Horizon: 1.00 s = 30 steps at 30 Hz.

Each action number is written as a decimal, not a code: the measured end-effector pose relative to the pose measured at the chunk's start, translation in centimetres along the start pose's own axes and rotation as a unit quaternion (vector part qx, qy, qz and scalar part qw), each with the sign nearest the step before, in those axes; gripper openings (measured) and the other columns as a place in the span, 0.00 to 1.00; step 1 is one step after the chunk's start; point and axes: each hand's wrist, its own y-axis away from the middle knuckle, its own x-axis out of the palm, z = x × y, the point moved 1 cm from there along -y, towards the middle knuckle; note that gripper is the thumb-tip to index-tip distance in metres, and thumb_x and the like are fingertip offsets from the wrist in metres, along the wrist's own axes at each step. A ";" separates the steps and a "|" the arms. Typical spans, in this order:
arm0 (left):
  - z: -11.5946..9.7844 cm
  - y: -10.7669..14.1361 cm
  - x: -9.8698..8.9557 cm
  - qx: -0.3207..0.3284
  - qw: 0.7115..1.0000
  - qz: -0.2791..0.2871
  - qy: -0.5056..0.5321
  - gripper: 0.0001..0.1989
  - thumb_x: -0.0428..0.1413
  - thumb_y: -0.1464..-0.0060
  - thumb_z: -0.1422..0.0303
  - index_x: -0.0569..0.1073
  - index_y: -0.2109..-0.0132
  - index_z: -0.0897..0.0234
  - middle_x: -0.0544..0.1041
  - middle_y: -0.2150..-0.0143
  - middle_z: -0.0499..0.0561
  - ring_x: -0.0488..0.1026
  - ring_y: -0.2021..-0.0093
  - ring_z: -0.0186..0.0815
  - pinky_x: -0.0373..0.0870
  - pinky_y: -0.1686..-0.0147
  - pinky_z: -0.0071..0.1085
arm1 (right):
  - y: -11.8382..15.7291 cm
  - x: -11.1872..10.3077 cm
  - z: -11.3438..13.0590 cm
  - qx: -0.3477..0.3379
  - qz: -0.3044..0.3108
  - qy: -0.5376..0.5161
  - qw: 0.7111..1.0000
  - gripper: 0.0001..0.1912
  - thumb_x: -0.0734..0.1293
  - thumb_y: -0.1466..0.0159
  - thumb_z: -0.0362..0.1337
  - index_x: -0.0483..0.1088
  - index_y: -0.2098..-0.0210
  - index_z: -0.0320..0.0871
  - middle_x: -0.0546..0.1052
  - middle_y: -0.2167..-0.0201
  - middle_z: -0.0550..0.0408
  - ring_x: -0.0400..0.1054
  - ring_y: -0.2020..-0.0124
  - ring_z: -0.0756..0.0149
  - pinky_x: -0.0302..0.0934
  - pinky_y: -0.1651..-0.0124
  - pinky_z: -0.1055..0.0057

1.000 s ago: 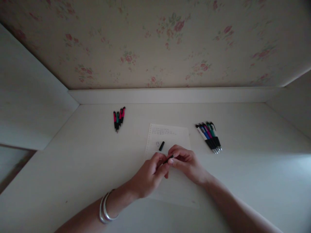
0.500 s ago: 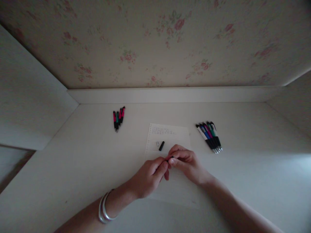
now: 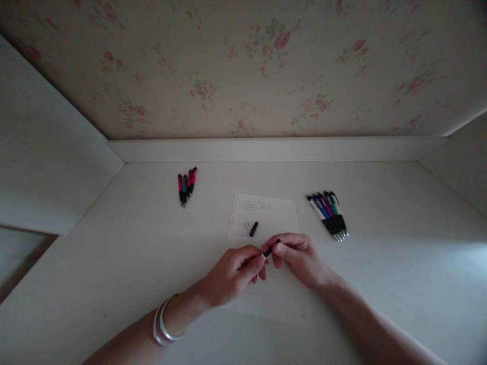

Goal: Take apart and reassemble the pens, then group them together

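Four pens [image 3: 184, 185], five more pens [image 3: 329, 213], one black tube [image 3: 253, 229], one sheet [image 3: 282, 291], two bracelets [image 3: 162, 324] show.

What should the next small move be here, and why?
Perhaps the right hand should gently twist the slim black-and-white pen-like piece while the left hand steadies it. Both hands pinch it from opposite ends, and a black tapered tube and a tiny silvery piece lie loose on the white paper sheet, suggesting separable parts.

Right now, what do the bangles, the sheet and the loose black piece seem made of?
Bangles: probably polished metal, given their silvery shine.
Sheet: likely matte paper, with writing and a holed edge.
Black piece: perhaps rubber or plastic; dull, dark surface.
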 end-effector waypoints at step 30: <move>0.2 0.0 0.6 -0.030 0.998 -0.019 0.057 0.17 0.52 0.36 0.55 0.69 0.64 0.66 0.73 0.73 0.47 0.65 0.75 0.29 0.62 0.74 0.26 | -1.7 2.4 0.1 -0.057 -0.110 0.663 0.738 0.26 0.67 0.35 0.47 0.69 0.41 0.42 0.74 0.50 0.41 0.69 0.53 0.46 0.59 0.51 0.50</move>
